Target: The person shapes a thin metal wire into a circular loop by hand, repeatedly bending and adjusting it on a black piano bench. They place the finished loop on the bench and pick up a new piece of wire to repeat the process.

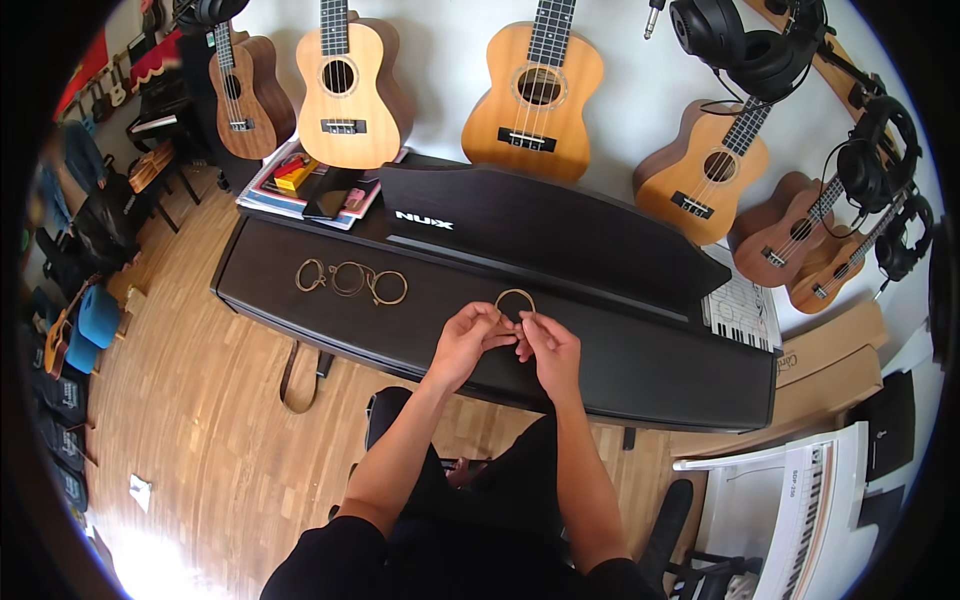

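A thin, brass-coloured coiled guitar string [516, 291] is held up in a loop over the closed lid of a dark digital piano [640, 362]. My left hand [466, 345] pinches the loop's lower left side. Opposite it, my right hand [552, 352] grips the lower right side, fingertips nearly meeting the left ones. The fingers hide the bottom of the loop. Farther left on the lid lie three more coils in a row: a left coil [298, 274], a middle coil [349, 264] and a right coil [405, 289]. The last two are close together.
Books [262, 196], a yellow box [296, 178] and a dark phone [327, 203] rest on the piano's back left. Behind it hang several ukuleles [545, 125] and headphones [765, 62]. Cardboard boxes [835, 350] and a white keyboard [800, 520] stand at right.
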`<move>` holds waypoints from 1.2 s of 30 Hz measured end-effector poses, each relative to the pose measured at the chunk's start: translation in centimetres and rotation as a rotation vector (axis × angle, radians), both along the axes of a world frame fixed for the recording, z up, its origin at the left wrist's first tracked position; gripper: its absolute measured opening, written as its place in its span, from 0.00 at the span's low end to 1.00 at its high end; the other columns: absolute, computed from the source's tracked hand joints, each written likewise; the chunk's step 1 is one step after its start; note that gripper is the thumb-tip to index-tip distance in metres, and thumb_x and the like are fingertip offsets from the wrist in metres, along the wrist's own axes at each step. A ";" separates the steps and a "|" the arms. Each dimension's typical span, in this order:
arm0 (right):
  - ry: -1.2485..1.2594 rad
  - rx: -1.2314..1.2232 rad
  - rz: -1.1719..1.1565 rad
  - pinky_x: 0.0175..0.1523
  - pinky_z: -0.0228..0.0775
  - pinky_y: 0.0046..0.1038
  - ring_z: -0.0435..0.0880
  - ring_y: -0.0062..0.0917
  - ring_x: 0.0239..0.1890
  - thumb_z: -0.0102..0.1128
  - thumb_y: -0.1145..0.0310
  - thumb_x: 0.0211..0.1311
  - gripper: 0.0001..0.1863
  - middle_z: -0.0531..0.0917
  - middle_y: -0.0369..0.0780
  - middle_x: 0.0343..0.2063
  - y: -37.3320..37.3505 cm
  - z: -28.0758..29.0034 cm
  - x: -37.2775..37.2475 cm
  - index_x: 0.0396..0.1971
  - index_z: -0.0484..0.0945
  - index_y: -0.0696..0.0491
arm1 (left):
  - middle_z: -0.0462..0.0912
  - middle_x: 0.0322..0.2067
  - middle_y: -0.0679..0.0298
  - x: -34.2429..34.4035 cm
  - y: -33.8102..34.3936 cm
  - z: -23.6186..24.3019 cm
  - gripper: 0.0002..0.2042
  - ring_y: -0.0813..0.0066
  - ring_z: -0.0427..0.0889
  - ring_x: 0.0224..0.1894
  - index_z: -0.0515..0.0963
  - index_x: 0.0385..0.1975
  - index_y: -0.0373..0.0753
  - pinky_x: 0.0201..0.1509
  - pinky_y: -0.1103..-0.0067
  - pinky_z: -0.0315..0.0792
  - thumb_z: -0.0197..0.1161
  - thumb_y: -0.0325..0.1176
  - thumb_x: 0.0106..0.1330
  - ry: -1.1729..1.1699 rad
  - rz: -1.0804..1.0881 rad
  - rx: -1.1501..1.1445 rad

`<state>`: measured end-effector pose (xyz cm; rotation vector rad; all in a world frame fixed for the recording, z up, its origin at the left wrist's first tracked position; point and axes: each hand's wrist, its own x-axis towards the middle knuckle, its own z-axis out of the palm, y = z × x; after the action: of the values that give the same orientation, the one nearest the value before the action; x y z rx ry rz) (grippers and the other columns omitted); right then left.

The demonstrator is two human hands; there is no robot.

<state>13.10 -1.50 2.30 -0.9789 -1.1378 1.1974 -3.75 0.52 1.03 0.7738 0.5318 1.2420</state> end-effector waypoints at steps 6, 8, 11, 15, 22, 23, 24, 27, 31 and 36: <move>-0.073 -0.037 0.029 0.31 0.74 0.21 0.79 0.19 0.25 0.57 0.71 0.68 0.14 0.80 0.38 0.27 1.0 -1.8 1.4 0.49 0.78 0.63 | 0.81 0.28 0.64 0.8 2.2 1.6 0.15 0.78 0.82 0.34 0.75 0.50 0.32 0.42 0.80 0.78 0.52 0.38 0.74 0.573 -0.050 0.213; 0.074 -0.031 -0.054 0.33 0.76 0.23 0.79 0.21 0.26 0.58 0.71 0.68 0.14 0.81 0.39 0.28 0.8 -1.6 0.8 0.48 0.78 0.64 | 0.81 0.28 0.63 0.9 2.2 1.3 0.14 0.79 0.82 0.34 0.76 0.47 0.32 0.39 0.81 0.77 0.51 0.38 0.75 0.498 -0.030 0.122; 0.137 0.011 -0.084 0.34 0.77 0.23 0.80 0.21 0.26 0.61 0.71 0.65 0.14 0.82 0.40 0.29 0.4 -2.4 1.1 0.46 0.78 0.64 | 0.82 0.29 0.63 1.8 2.5 1.0 0.14 0.79 0.81 0.34 0.77 0.46 0.32 0.39 0.82 0.76 0.51 0.38 0.75 0.369 -0.054 0.091; 0.121 0.012 -0.109 0.35 0.78 0.23 0.82 0.22 0.28 0.62 0.73 0.64 0.11 0.83 0.41 0.31 0.4 -2.3 1.0 0.43 0.79 0.63 | 0.82 0.29 0.63 2.9 2.6 -0.3 0.14 0.79 0.81 0.34 0.77 0.46 0.32 0.41 0.81 0.76 0.51 0.37 0.75 0.266 0.052 0.165; 0.068 0.058 -0.110 0.39 0.78 0.24 0.83 0.22 0.31 0.60 0.72 0.66 0.10 0.83 0.40 0.31 0.4 -2.9 1.0 0.41 0.78 0.63 | 0.82 0.27 0.64 2.6 1.4 -0.4 0.14 0.80 0.80 0.31 0.77 0.46 0.30 0.40 0.82 0.76 0.52 0.35 0.75 0.388 0.123 0.210; 0.072 0.059 -0.085 0.40 0.79 0.24 0.83 0.22 0.32 0.60 0.72 0.66 0.10 0.83 0.40 0.31 0.5 -3.0 1.1 0.41 0.78 0.63 | 0.81 0.26 0.64 2.4 1.5 -0.5 0.14 0.80 0.80 0.30 0.77 0.46 0.30 0.40 0.82 0.76 0.52 0.35 0.75 0.376 0.121 0.202; 0.060 0.040 -0.040 0.41 0.79 0.25 0.83 0.22 0.32 0.59 0.71 0.67 0.10 0.83 0.40 0.32 0.6 -2.8 1.3 0.41 0.78 0.63 | 0.81 0.25 0.64 2.5 1.7 -0.6 0.14 0.81 0.80 0.30 0.77 0.45 0.30 0.40 0.82 0.76 0.52 0.35 0.75 0.358 0.118 0.194; 0.020 -0.001 0.088 0.43 0.78 0.26 0.84 0.23 0.34 0.56 0.70 0.69 0.11 0.83 0.41 0.33 1.2 -1.9 2.0 0.41 0.78 0.63 | 0.80 0.24 0.65 2.2 1.6 -0.8 0.13 0.82 0.79 0.28 0.77 0.45 0.31 0.37 0.83 0.75 0.52 0.35 0.75 0.331 0.119 0.177; -0.048 -0.076 0.218 0.45 0.78 0.27 0.83 0.24 0.37 0.53 0.67 0.71 0.12 0.82 0.41 0.35 1.6 -0.2 2.7 0.41 0.78 0.63 | 0.78 0.21 0.66 2.3 2.0 -0.5 0.13 0.83 0.76 0.25 0.77 0.44 0.31 0.34 0.84 0.73 0.53 0.35 0.75 0.336 0.129 0.176; 0.090 -0.211 0.352 0.48 0.77 0.26 0.82 0.23 0.38 0.52 0.66 0.72 0.13 0.81 0.39 0.36 2.3 -0.4 3.9 0.43 0.79 0.62 | 0.76 0.20 0.68 2.7 2.0 -0.5 0.13 0.85 0.73 0.23 0.77 0.43 0.32 0.30 0.84 0.69 0.53 0.36 0.74 0.349 0.152 0.184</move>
<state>17.03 0.83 1.92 -0.8926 -1.1588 1.6556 -1.04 2.56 0.50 1.1334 0.7780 1.3149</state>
